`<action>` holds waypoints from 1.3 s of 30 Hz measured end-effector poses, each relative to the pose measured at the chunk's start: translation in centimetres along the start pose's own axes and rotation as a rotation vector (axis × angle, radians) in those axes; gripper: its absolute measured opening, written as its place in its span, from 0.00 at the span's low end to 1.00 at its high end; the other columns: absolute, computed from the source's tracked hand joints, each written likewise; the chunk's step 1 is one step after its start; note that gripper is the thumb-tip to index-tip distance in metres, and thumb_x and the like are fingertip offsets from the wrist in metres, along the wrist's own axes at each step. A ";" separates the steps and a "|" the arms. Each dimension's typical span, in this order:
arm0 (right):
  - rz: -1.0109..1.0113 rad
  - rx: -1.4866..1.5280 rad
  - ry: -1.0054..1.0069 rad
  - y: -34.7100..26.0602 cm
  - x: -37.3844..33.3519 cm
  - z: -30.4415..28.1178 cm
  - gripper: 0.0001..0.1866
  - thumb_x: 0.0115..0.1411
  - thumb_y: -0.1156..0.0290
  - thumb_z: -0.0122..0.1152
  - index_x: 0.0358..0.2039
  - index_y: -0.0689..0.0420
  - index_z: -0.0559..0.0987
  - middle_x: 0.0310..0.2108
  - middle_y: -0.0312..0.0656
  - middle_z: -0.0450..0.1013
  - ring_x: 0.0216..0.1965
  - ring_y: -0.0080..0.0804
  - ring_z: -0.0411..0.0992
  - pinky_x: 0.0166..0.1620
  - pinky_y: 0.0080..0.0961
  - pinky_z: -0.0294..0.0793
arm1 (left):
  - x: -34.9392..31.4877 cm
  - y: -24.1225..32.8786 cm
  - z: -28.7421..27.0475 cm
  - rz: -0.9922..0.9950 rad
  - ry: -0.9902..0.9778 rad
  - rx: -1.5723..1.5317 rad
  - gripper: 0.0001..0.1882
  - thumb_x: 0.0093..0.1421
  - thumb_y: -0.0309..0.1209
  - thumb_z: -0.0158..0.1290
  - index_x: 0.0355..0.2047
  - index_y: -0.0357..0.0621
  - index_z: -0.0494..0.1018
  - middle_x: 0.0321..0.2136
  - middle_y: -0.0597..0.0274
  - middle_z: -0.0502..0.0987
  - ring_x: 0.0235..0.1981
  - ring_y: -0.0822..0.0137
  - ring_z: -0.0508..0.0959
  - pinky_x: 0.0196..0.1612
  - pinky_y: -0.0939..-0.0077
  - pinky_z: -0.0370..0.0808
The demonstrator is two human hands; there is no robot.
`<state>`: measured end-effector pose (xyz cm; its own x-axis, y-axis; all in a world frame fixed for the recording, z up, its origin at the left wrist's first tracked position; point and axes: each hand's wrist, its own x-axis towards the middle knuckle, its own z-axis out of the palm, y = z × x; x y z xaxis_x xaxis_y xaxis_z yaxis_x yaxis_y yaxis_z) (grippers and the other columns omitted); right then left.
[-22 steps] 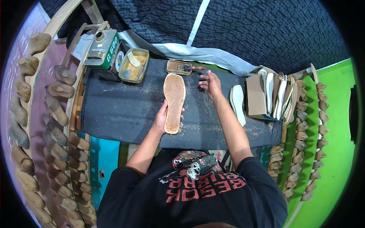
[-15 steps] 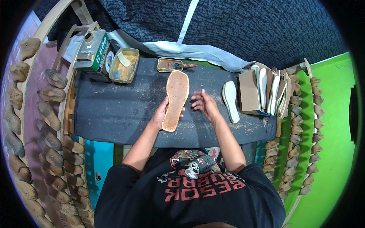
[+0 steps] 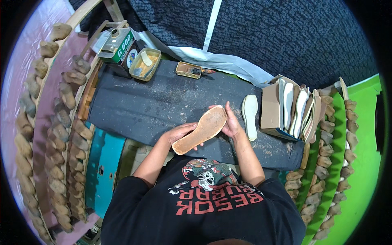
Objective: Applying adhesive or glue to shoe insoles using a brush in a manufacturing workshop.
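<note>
A brown shoe sole (image 3: 200,130) with a pale rim is held tilted over the near edge of the table, its wide end pointing up and to the right. My left hand (image 3: 181,132) grips it along the narrower lower part, with fingertips showing past the near edge. At the wide end, my right hand (image 3: 232,124) has its fingers around the rim, partly hidden behind the sole. Just right of my right hand, a cream-white sole (image 3: 249,116) lies flat on the dark-covered table (image 3: 163,100).
A cardboard box (image 3: 271,102) packed with several upright soles stands at the right. Toward the back left are a green metal can (image 3: 118,51) and a plastic tub (image 3: 145,65); a small tray (image 3: 188,70) lies at the back. Racks of wooden shoe lasts (image 3: 67,96) flank both sides.
The brown sole has come nearer to my body and turned from upright to slanting right. My right hand, apart from it before, now holds its wide end. The view has rotated somewhat.
</note>
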<state>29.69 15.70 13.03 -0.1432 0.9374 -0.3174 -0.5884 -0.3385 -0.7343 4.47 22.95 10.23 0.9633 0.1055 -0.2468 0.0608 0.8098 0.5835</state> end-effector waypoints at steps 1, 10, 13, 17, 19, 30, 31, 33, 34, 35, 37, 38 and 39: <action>0.003 0.038 0.009 0.4 -0.2 -0.2 0.42 0.69 0.30 0.37 0.54 0.59 0.76 0.49 0.45 0.78 0.53 0.36 0.76 0.58 0.39 0.75 | -0.4 -0.5 0.6 0.008 0.007 -0.006 0.28 0.75 0.47 0.44 0.64 0.39 0.64 0.49 0.47 0.78 0.44 0.52 0.84 0.38 0.58 0.86; 0.141 0.034 -0.122 2.9 0.1 -2.2 0.37 0.71 0.34 0.39 0.53 0.58 0.76 0.48 0.43 0.77 0.51 0.33 0.76 0.55 0.35 0.78 | -5.7 -4.4 4.6 0.252 0.149 -0.221 0.43 0.71 0.60 0.40 0.74 0.41 0.48 0.66 0.39 0.64 0.60 0.39 0.74 0.49 0.41 0.82; 0.199 -0.092 -0.174 4.4 0.9 -1.4 0.34 0.73 0.37 0.40 0.53 0.57 0.75 0.44 0.42 0.79 0.43 0.30 0.80 0.39 0.29 0.83 | -9.2 -7.5 6.3 0.446 0.311 -0.304 0.42 0.72 0.59 0.36 0.74 0.41 0.50 0.67 0.39 0.63 0.63 0.40 0.72 0.52 0.39 0.80; 0.321 -0.036 -0.296 7.0 1.4 1.0 0.31 0.73 0.39 0.42 0.52 0.56 0.74 0.34 0.38 0.79 0.27 0.26 0.78 0.22 0.24 0.77 | -14.1 -12.6 8.0 0.703 0.484 -0.411 0.39 0.72 0.58 0.35 0.71 0.39 0.56 0.65 0.38 0.66 0.62 0.41 0.73 0.54 0.38 0.79; 0.360 -0.002 -0.363 8.2 1.3 2.7 0.30 0.73 0.39 0.42 0.51 0.55 0.74 0.34 0.38 0.79 0.27 0.26 0.78 0.22 0.24 0.77 | -16.1 -15.5 8.3 0.848 0.575 -0.431 0.36 0.73 0.55 0.35 0.66 0.37 0.64 0.59 0.40 0.74 0.58 0.43 0.77 0.54 0.40 0.80; 0.572 -0.605 -0.383 15.5 -2.9 14.6 0.37 0.74 0.38 0.38 0.58 0.63 0.73 0.42 0.46 0.80 0.34 0.36 0.82 0.26 0.30 0.83 | -24.7 -27.4 12.5 0.752 1.185 -0.393 0.36 0.74 0.57 0.32 0.59 0.36 0.69 0.50 0.43 0.79 0.44 0.47 0.85 0.43 0.53 0.86; 0.625 -0.635 -0.456 16.2 -3.5 16.0 0.37 0.74 0.39 0.38 0.56 0.64 0.74 0.39 0.48 0.81 0.29 0.37 0.82 0.24 0.29 0.82 | -25.7 -28.6 13.1 0.748 1.224 -0.459 0.34 0.74 0.59 0.34 0.55 0.40 0.72 0.41 0.52 0.82 0.32 0.54 0.85 0.33 0.64 0.84; 0.677 -0.679 -0.535 18.4 -4.9 18.6 0.37 0.74 0.39 0.38 0.55 0.65 0.74 0.36 0.49 0.81 0.25 0.38 0.81 0.21 0.28 0.80 | -28.4 -33.4 12.2 0.821 1.208 -0.478 0.33 0.74 0.59 0.34 0.52 0.42 0.73 0.37 0.56 0.81 0.28 0.59 0.83 0.29 0.68 0.80; 0.698 -0.681 -0.534 20.0 -5.5 19.5 0.36 0.74 0.40 0.38 0.53 0.65 0.74 0.33 0.49 0.80 0.21 0.38 0.80 0.20 0.27 0.79 | -29.9 -35.1 12.2 0.874 1.186 -0.483 0.32 0.73 0.59 0.35 0.49 0.44 0.74 0.32 0.60 0.80 0.23 0.63 0.81 0.24 0.73 0.76; 0.719 -0.683 -0.531 21.4 -6.2 20.5 0.35 0.74 0.41 0.38 0.52 0.66 0.74 0.29 0.49 0.80 0.18 0.39 0.78 0.19 0.26 0.78 | -31.3 -36.9 12.3 0.899 1.202 -0.469 0.31 0.73 0.59 0.35 0.46 0.45 0.74 0.28 0.61 0.78 0.22 0.67 0.77 0.25 0.73 0.73; 0.715 -0.701 -0.539 24.1 -8.2 23.4 0.33 0.75 0.44 0.39 0.48 0.65 0.76 0.25 0.47 0.79 0.18 0.38 0.78 0.19 0.26 0.77 | -34.4 -39.6 13.0 0.907 1.204 -0.505 0.30 0.74 0.58 0.36 0.46 0.46 0.75 0.28 0.62 0.78 0.23 0.68 0.77 0.25 0.75 0.73; 0.718 -0.715 -0.545 25.5 -8.9 24.5 0.32 0.74 0.44 0.40 0.47 0.65 0.77 0.23 0.46 0.79 0.18 0.38 0.78 0.20 0.26 0.77 | -35.9 -40.9 13.2 0.897 1.207 -0.536 0.29 0.74 0.58 0.36 0.47 0.46 0.75 0.28 0.63 0.78 0.25 0.69 0.77 0.26 0.76 0.72; 0.726 -0.714 -0.538 26.3 -10.1 25.7 0.31 0.75 0.46 0.40 0.47 0.65 0.77 0.23 0.47 0.78 0.18 0.39 0.78 0.20 0.28 0.77 | -37.2 -42.0 13.8 0.904 1.170 -0.535 0.28 0.73 0.57 0.37 0.47 0.47 0.75 0.29 0.63 0.78 0.26 0.70 0.76 0.27 0.76 0.71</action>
<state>-4.78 -0.61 12.37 -0.6859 0.3578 -0.6337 0.3317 -0.6213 -0.7099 -30.27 -22.91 5.60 -0.1157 0.8151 -0.5677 -0.7414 0.3095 0.5954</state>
